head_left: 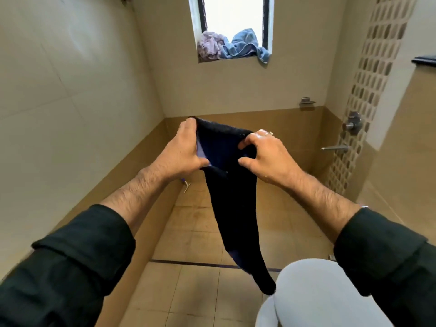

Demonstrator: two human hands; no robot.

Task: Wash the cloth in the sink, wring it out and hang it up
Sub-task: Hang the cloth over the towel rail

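Observation:
A dark navy cloth hangs in the air in the middle of the view, narrowing to a tip near the toilet lid. My left hand pinches its upper left edge between thumb and fingers. My right hand grips the upper right edge with curled fingers; a ring shows on one finger. The top edge is stretched between both hands, and a lighter purple inner side shows near my left thumb. No sink is in view.
A window sill at the back holds a pink cloth and a blue towel. A white toilet lid sits at the lower right. A tap and spout stick out from the right wall. Tiled floor lies below.

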